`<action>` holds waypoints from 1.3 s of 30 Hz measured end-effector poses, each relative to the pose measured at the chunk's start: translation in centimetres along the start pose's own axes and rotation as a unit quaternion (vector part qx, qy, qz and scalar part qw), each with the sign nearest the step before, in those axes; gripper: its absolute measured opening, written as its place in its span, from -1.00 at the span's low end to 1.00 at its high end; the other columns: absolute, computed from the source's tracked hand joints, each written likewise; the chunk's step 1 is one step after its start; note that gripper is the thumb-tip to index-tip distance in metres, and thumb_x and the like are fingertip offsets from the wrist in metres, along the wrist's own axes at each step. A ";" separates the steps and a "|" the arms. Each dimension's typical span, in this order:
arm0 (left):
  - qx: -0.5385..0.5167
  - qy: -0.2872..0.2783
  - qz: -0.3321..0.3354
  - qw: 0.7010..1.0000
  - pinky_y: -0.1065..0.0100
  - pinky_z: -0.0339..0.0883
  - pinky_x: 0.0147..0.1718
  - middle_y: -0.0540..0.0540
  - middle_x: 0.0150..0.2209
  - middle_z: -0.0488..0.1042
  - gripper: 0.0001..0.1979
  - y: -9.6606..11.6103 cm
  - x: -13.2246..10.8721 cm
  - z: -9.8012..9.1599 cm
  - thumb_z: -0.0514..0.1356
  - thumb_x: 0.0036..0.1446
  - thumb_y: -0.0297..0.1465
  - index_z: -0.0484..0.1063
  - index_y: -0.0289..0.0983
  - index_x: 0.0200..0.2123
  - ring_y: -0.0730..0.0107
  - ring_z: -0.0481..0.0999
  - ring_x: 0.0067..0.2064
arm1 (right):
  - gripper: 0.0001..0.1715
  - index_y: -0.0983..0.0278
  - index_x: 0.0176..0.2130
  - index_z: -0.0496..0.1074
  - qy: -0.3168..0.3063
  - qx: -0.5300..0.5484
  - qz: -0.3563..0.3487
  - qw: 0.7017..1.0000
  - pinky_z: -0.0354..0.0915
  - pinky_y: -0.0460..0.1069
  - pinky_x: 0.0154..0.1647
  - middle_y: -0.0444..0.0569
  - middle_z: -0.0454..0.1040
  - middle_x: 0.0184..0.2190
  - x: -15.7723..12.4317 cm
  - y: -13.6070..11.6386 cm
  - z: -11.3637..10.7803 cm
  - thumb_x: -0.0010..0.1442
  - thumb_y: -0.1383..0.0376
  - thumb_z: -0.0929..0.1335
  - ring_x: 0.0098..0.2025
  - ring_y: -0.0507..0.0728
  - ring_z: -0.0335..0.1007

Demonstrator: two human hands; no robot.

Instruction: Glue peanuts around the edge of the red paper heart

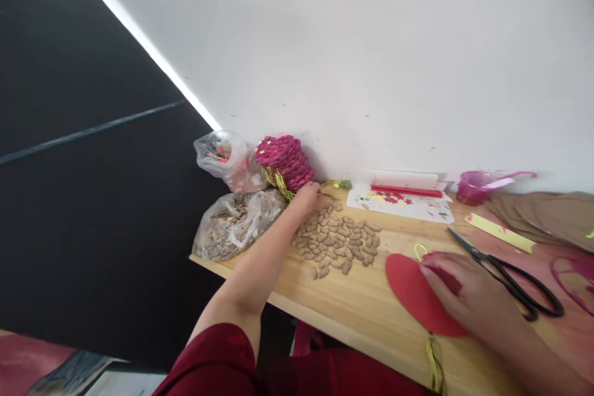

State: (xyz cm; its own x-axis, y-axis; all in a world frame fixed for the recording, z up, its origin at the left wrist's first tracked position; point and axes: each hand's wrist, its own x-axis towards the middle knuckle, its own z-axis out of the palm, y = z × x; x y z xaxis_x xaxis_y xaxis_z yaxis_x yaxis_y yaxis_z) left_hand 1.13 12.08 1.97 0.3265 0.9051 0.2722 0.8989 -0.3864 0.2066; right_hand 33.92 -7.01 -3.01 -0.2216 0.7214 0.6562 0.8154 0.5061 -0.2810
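My left hand (308,197) reaches to the back of the table, beside a stack of magenta, peanut-covered discs (284,161) with yellow-green tassels. Its fingers are bent together near a thin dark cord; what they hold, if anything, is hidden. Peanuts in their shells (341,238) lie spread just right of that forearm. My right hand (459,288) is closed at the upper edge of a red round disc (408,284), thumb and fingertips at a small yellow cord loop (420,252). A yellow-green tassel (434,362) hangs from the disc's lower edge, over the table's front.
Black-handled scissors (505,272) lie beside my right hand. Behind are a yellow strip (500,232), brown card pieces (547,213), a magenta paint cup (471,189) and white paper (429,211) with small stars. Plastic bags (223,241) stand at the left end.
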 end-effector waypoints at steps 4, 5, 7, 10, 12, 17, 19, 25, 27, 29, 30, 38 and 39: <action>0.009 0.144 0.002 0.990 0.25 0.41 0.08 -0.15 -0.11 0.57 -0.83 -0.2 -3.6 -7.4 0.12 0.32 -0.54 0.50 -0.25 -0.19 0.26 0.53 0.00 | -0.78 0.15 -0.24 0.50 0.012 0.005 -0.009 1.000 0.49 0.20 -0.23 0.00 0.65 -0.29 0.1 0.0 0.1 0.35 0.12 0.32 -0.26 0.27 0.61; 0.013 0.188 -0.010 0.982 0.20 0.39 0.11 -0.16 -0.09 0.56 -0.81 -0.9 -4.6 -9.8 0.07 0.34 -0.53 0.48 -0.24 -0.16 0.23 0.51 0.02 | -0.77 0.15 -0.24 0.50 0.012 0.006 -0.011 1.000 0.49 0.19 -0.23 0.00 0.65 -0.29 0.1 -0.1 0.1 0.35 0.12 0.31 -0.26 0.27 0.61; 0.034 0.371 -0.051 0.926 0.17 0.39 0.08 -0.09 -0.15 0.55 -0.84 -3.2 -6.3 -14.9 0.08 0.33 -0.45 0.46 -0.20 -0.19 0.21 0.51 -0.01 | -0.75 0.17 -0.25 0.51 0.011 0.004 -0.007 1.000 0.49 0.19 -0.23 0.01 0.65 -0.29 0.1 -0.2 -0.1 0.35 0.12 0.31 -0.27 0.27 0.61; 0.048 0.474 -0.131 0.869 0.07 0.31 0.17 -0.11 -0.01 0.52 -0.79 -7.8 -6.9 -20.6 0.04 0.33 -0.38 0.47 -0.17 -0.10 0.12 0.46 0.11 | -0.72 0.19 -0.26 0.52 0.005 -0.001 0.014 1.000 0.48 0.20 -0.19 0.03 0.65 -0.28 0.1 -0.4 -0.3 0.34 0.11 0.30 -0.25 0.28 0.60; 0.043 0.389 -0.175 0.904 -0.05 0.37 0.09 -0.14 -0.15 0.59 -0.76 -10.0 -6.6 -22.1 0.12 0.23 -0.26 0.53 -0.20 -0.15 -0.02 0.54 0.04 | -0.70 0.21 -0.26 0.55 -0.012 0.001 0.027 1.000 0.47 0.20 -0.16 0.04 0.66 -0.27 0.3 -0.5 -0.6 0.33 0.10 0.30 -0.22 0.29 0.60; 0.043 0.346 -0.108 0.931 0.00 0.38 0.04 -0.26 -0.06 0.63 -0.51 -7.8 -7.9 -18.9 0.10 0.25 -0.18 0.53 -0.35 0.10 0.08 0.59 0.00 | -0.66 0.19 -0.39 0.55 -0.054 0.018 0.102 0.993 0.43 0.13 -0.25 0.04 0.66 -0.28 0.7 -1.4 -1.9 0.31 0.10 0.32 -0.26 0.27 0.60; -0.057 0.293 -0.062 0.952 0.14 0.45 -0.10 -0.19 -0.13 0.64 -0.48 -5.1 -9.8 -16.0 0.08 0.29 -0.15 0.54 -0.42 0.07 0.25 0.62 -0.13 | -0.70 0.21 -0.17 0.59 -0.037 0.045 0.126 0.990 0.43 0.12 -0.18 0.05 0.67 -0.14 0.5 -1.8 -2.5 0.29 0.12 0.33 -0.16 0.27 0.61; -0.138 0.144 -0.042 0.979 0.33 0.55 -0.26 -0.09 -0.23 0.70 -0.73 -0.9 -16.3 -7.3 0.23 0.24 -0.25 0.64 -0.26 -0.12 0.32 0.67 -0.29 | -0.69 0.17 -0.29 0.57 0.020 0.031 0.253 0.967 0.29 0.02 -0.48 -0.13 0.54 -0.48 -3.1 -1.6 -5.0 0.26 0.00 0.40 -0.52 0.11 0.43; -0.154 0.128 -0.044 0.979 0.35 0.55 -0.25 -0.10 -0.21 0.70 -0.74 -0.4 -18.2 -5.2 0.22 0.28 -0.27 0.63 -0.27 -0.10 0.31 0.67 -0.28 | -0.51 0.18 -0.56 0.37 0.026 -0.028 0.248 0.968 0.13 0.00 -0.58 -0.19 0.26 -0.68 -4.3 -1.5 -5.9 0.25 -0.03 0.40 -0.64 0.04 0.19; -0.154 0.130 -0.020 0.979 0.34 0.55 -0.19 -0.10 -0.18 0.69 -0.78 0.3 -19.8 -3.6 0.22 0.31 -0.30 0.63 -0.25 -0.10 0.32 0.66 -0.25 | -0.42 0.19 -0.64 0.23 -0.006 -0.063 0.207 0.976 0.13 0.01 -0.55 -0.17 0.18 -0.70 -5.1 -1.7 -6.8 0.30 0.02 0.36 -0.61 0.05 0.17; -0.157 0.125 0.002 0.980 0.34 0.54 -0.15 -0.09 -0.17 0.68 -0.80 0.8 -20.5 -3.0 0.22 0.32 -0.33 0.62 -0.23 -0.09 0.32 0.66 -0.22 | -0.48 0.19 -0.60 0.30 -0.033 -0.064 0.182 0.981 0.21 0.01 -0.49 -0.14 0.30 -0.65 -5.2 -1.8 -7.2 0.32 0.06 0.34 -0.55 0.08 0.27; -0.185 0.058 0.096 0.976 0.40 0.52 -0.17 -0.05 -0.16 0.65 -0.86 2.7 -21.9 -0.6 0.26 0.31 -0.35 0.60 -0.17 -0.12 0.35 0.64 -0.12 | 0.08 0.24 0.34 0.29 -0.238 -0.037 0.101 0.965 0.14 0.35 0.33 0.26 0.27 0.37 -5.5 -4.5 -5.9 0.04 -0.22 0.50 0.43 0.45 0.07; -0.182 0.058 0.091 0.977 0.41 0.52 -0.21 -0.05 -0.17 0.64 -0.87 2.7 -21.8 -0.3 0.26 0.31 -0.34 0.60 -0.17 -0.13 0.36 0.64 -0.14 | 0.08 0.24 0.34 0.29 -0.237 -0.036 0.098 0.966 0.11 0.35 0.35 0.26 0.28 0.36 -5.4 -4.8 -5.4 0.05 -0.24 0.49 0.44 0.45 0.06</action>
State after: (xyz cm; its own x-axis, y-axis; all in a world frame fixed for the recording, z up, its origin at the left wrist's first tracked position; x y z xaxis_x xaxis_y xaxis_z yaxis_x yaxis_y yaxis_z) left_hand -3.66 -8.74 -3.07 0.4178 0.7974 0.4354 0.6583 -0.5960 0.4598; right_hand 34.07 -15.95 -1.45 -0.2647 0.9444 0.1952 0.8979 0.3152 -0.3072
